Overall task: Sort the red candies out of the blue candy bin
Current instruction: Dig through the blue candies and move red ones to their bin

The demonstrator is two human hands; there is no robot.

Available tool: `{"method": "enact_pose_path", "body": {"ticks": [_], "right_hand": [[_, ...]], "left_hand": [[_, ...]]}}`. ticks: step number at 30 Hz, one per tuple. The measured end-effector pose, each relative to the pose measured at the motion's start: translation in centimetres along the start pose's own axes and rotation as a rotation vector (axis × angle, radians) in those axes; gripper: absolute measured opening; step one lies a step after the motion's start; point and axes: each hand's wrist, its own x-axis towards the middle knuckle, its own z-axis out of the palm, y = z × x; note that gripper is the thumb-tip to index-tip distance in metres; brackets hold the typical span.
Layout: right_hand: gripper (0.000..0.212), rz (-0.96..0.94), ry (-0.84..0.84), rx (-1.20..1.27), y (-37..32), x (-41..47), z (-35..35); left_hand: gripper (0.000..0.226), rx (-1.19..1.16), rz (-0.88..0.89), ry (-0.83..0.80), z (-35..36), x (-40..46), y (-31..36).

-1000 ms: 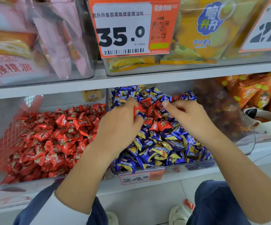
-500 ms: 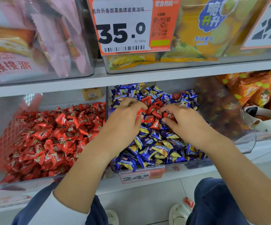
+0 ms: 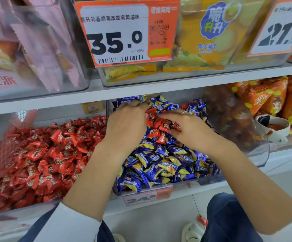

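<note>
Red candies (image 3: 159, 125) are seen as a small cluster high on the heap in the blue candy bin (image 3: 159, 185), which sits on the lower shelf (image 3: 281, 155) just right of the red candy bin (image 3: 37, 154) — the place they are judged to belong. The cluster is strung roughly from upper left to lower right, and it lies between the two hands, touching both. The left hand (image 3: 127, 124) is placed on its left edge, fingers curled, with one red candy (image 3: 150, 114) pinched at the fingertips; that piece is stood nearly upright, its long axis running top to bottom. The right hand (image 3: 188, 128) is laid over the cluster's right end, fingers curled down onto a few red pieces. The left hand is the nearer to the red candy bin, so a leftward carry across the divider is judged the shortest move. A few loose red pieces (image 3: 156, 135) are left just below, tilted, among blue wrappers (image 3: 159, 165).
</note>
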Motion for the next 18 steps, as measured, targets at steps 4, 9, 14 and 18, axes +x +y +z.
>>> {"method": "enact_pose_path", "body": {"ticks": [4,9,14,18], "right_hand": [[0.062,-0.034,-0.115,-0.026,0.1,1.1,-0.1],[0.044,-0.084,-0.025,-0.112,-0.3,1.7,0.8],[0.021,-0.043,0.083,-0.028,-0.1,1.7,0.6],[0.017,0.056,0.144,0.128,-0.3,0.8,-1.1]], "left_hand": [[0.036,0.085,-0.021,-0.129,0.6,0.3,0.7],[0.037,0.128,0.007,-0.191,1.7,0.3,0.5],[0.030,0.080,0.011,-0.182,1.8,0.7,0.5],[0.024,0.027,0.022,-0.166,1.7,0.6,0.3]]}}
